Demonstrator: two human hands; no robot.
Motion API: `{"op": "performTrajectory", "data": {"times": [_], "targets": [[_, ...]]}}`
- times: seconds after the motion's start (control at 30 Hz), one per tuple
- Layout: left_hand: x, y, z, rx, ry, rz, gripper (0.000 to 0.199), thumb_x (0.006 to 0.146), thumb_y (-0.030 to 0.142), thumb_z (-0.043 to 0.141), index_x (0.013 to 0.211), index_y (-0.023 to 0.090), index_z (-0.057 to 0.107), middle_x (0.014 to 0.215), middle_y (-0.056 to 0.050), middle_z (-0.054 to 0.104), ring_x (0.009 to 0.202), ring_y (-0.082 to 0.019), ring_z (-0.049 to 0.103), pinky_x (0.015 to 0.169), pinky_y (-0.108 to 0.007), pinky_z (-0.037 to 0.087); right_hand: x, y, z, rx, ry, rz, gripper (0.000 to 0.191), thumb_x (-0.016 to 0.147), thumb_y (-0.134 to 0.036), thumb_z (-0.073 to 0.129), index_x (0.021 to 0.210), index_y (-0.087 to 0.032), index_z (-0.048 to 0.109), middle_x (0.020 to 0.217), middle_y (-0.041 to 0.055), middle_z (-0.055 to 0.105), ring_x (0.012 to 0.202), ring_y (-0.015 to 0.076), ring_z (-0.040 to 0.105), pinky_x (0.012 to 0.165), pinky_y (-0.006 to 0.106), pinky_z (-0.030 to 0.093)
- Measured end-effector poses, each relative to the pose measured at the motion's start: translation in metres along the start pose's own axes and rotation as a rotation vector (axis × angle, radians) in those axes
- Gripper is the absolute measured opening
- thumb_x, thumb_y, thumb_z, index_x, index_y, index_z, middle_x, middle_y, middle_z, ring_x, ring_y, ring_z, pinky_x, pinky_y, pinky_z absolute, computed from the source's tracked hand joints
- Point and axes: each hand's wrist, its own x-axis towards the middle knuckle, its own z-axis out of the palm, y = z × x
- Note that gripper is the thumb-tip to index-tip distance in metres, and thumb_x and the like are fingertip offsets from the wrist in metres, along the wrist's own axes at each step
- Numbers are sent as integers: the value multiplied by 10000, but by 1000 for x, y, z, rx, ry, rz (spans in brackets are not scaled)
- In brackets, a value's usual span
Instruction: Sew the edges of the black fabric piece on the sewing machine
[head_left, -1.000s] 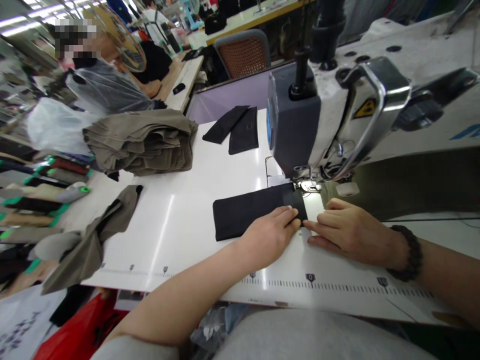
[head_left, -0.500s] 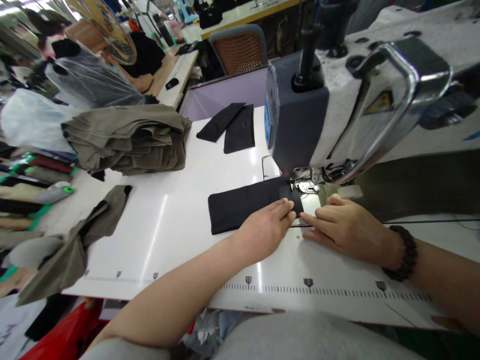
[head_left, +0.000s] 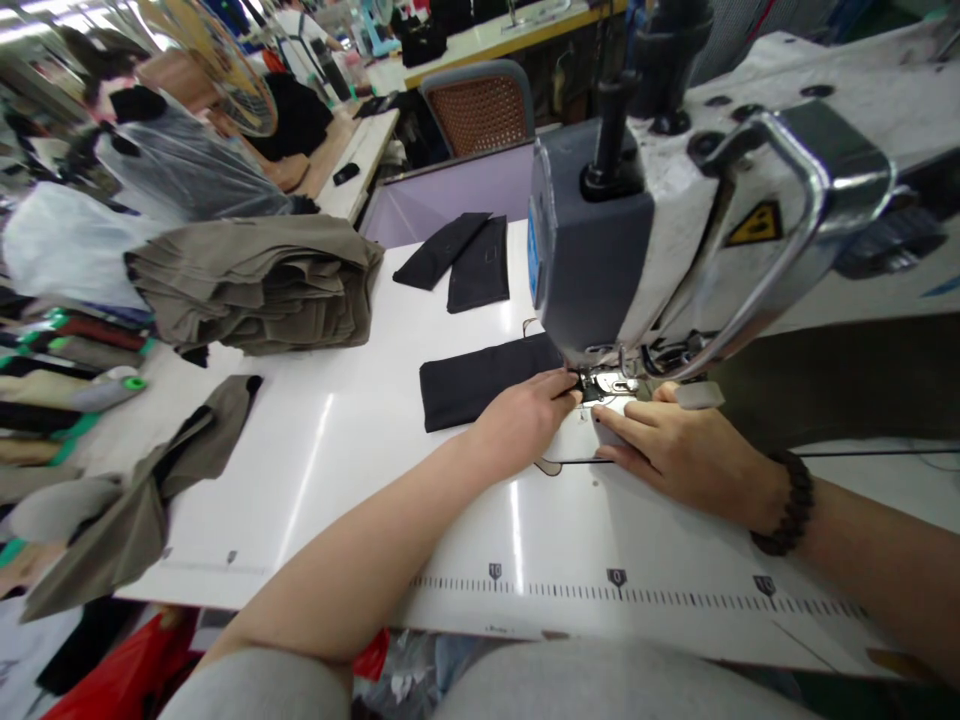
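A black fabric piece [head_left: 480,375] lies flat on the sewing table, its right end at the presser foot [head_left: 611,384] of the sewing machine [head_left: 592,230]. My left hand [head_left: 525,418] rests flat on its near right part, fingers stretched out with the tips beside the foot; the thumb is not plain to see. Just right of the foot is my right hand [head_left: 686,445], with a dark beaded bracelet. Its index finger points at the needle plate, and its other fingers are partly hidden near the white block [head_left: 700,395]. I see nothing held in it.
Two black fabric pieces [head_left: 478,262] lie further back. A tall stack of brown-grey fabric [head_left: 262,285] stands at left, with a loose brown-grey piece [head_left: 195,450] nearer me. Thread spools [head_left: 97,350] line the left side. A printed ruler [head_left: 616,590] runs along the front edge.
The black fabric's right end has shifted away from me, alongside the presser foot. My left hand has moved the same way and slightly left; my right hand has shifted slightly away too.
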Motion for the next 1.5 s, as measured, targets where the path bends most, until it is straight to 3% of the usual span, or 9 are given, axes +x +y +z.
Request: {"op": "performTrajectory", "data": {"times": [0.27, 0.6, 0.9, 1.0, 1.1, 1.23, 1.3, 1.4, 1.5], "targets": [[12, -14, 0, 38, 9, -38, 200, 926, 124, 454, 989, 100, 642, 1015, -104, 661, 973, -200, 640, 830, -303, 543, -2, 0, 1, 4, 8, -15, 240, 891, -298, 493, 1008, -128, 617, 733, 44, 669, 613, 164, 568, 662, 304, 362], [9, -3, -8, 104, -118, -57, 234, 925, 98, 433, 1097, 72, 589, 1131, -138, 621, 1105, -216, 574, 968, -335, 456, -2, 0, 3, 2, 29, -20, 264, 911, -298, 458, 1029, -121, 615, 747, 47, 674, 619, 164, 581, 673, 310, 379], [-2, -2, -28, 182, -258, -491, 410, 890, 15, 350, 1285, 43, 455, 1285, -243, 519, 1200, -313, 512, 932, -450, 463, -2, 2, 2, 27, 20, -17, 232, 915, -306, 461, 981, -147, 617, 699, 23, 647, 581, 141, 557, 643, 293, 348], [-30, -20, -66, -90, -209, -711, 571, 770, -60, 410, 1322, 81, 438, 1174, -196, 611, 1083, -300, 600, 902, -439, 482, -4, 4, 3, 43, -11, -18, 233, 915, -303, 462, 1005, -152, 616, 743, 33, 662, 592, 136, 559, 646, 293, 344], [-60, -23, -92, -780, 38, -636, 502, 722, 52, 534, 1217, 131, 539, 1083, -118, 660, 955, -267, 653, 820, -375, 530, -5, 5, 4, 69, -20, -30, 230, 913, -290, 468, 1010, -147, 620, 767, 41, 668, 614, 141, 567, 663, 302, 345], [-73, -6, -69, -1360, 322, -640, 539, 739, 194, 592, 1260, 123, 478, 1030, -113, 662, 888, -228, 668, 777, -331, 546, -6, 6, 5, 83, -19, -37, 255, 925, -297, 448, 1025, -145, 626, 786, 44, 672, 626, 147, 568, 670, 310, 342], [-74, 1, -44, -1279, 340, -732, 587, 749, 189, 582, 1308, 102, 426, 1096, -147, 628, 965, -251, 644, 844, -397, 529, -6, 7, 5, 78, -27, -39, 277, 933, -313, 435, 1043, -144, 626, 793, 44, 672, 636, 150, 569, 675, 313, 339], [-78, 5, -20, -649, 398, -830, 566, 763, 144, 597, 1303, 112, 434, 1253, -189, 524, 1131, -304, 550, 940, -514, 464, -7, 9, 6, 68, -45, -52, 299, 937, -318, 426, 1070, -134, 622, 778, 35, 661, 629, 151, 558, 681, 317, 335], [-83, 14, -20, -102, 305, -562, 369, 838, 116, 542, 1206, 96, 529, 1330, -201, 466, 1246, -315, 449, 1020, -524, 401, -8, 10, 6, 72, -61, -62, 307, 943, -313, 409, 1079, -137, 621, 791, 36, 656, 637, 153, 548, 689, 322, 331]]}}
